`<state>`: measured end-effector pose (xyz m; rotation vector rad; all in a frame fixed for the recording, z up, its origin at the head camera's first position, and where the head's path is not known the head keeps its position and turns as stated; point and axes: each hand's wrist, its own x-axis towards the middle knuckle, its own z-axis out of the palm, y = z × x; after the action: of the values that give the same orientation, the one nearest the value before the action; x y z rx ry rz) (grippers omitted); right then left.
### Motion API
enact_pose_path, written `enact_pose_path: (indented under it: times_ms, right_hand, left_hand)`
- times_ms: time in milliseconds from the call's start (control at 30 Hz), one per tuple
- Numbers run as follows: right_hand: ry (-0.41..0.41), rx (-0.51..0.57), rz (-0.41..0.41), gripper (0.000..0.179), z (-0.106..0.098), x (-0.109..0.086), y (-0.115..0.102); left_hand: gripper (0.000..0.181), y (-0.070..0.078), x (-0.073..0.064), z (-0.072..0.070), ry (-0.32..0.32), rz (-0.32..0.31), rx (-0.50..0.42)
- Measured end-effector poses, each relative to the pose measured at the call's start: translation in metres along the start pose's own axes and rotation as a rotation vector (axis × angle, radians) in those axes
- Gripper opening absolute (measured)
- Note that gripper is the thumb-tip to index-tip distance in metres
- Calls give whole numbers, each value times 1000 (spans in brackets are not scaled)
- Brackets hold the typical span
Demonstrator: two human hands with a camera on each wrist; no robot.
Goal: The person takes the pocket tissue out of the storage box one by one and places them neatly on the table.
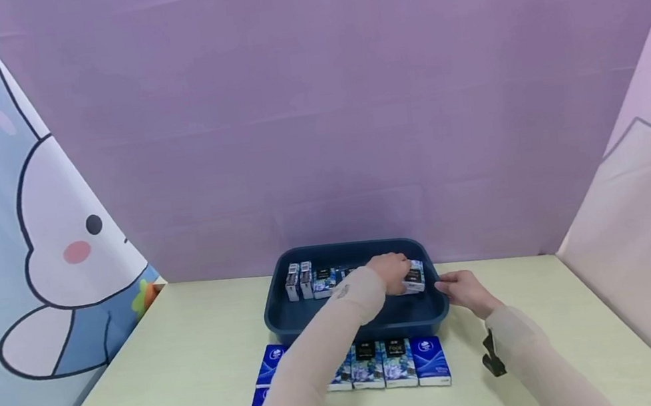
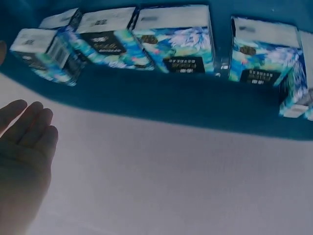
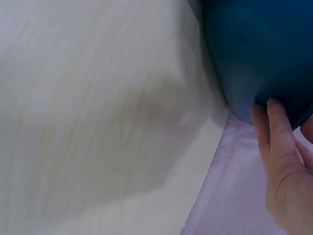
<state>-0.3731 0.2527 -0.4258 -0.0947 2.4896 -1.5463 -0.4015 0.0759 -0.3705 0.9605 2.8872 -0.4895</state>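
A dark blue tray (image 1: 360,333) holds several pocket tissue packs with blue floral print. My left hand (image 1: 390,272) reaches across into the tray, right beside a floral tissue pack (image 1: 415,276) at its right end. In the left wrist view the fingers (image 2: 32,122) are straight and near each other, with no pack between them; a tilted tissue pack (image 2: 46,54) is close by. My right hand (image 1: 467,292) holds the tray's right side, its fingers (image 3: 279,129) against the outer wall and its thumb at the rim.
In front of the tray, floral tissue packs (image 1: 367,366) and a plain blue tissue pack (image 1: 432,361) lie in a row. More blue packs (image 1: 270,365) lie at the left, partly hidden by my left sleeve. A purple curtain (image 1: 323,129) hangs behind the pale table (image 1: 159,383).
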Motion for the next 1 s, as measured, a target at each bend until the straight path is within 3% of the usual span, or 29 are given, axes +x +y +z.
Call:
enact_pose_path:
  times_ms: [133,267,500,733,1000]
  right_hand:
    - [-10,-2,-5,43,0,-2,-1]
    - [2,-13,6,43,-5,-4,-2]
    - [0,-16,18,42,-10,-5,-1]
    - [-13,-9,37,42,-7,-2,-1]
    - [-33,-4,-12,42,-3,2,-2]
  left_hand:
    - [58,3,15,7,-48,-37,-56]
    - [67,9,33,14,-37,-47,-72]
    - [62,17,58,23,-27,-43,-91]
    - [70,19,65,31,-38,-77,-113]
    - [78,16,60,49,-24,-61,-36]
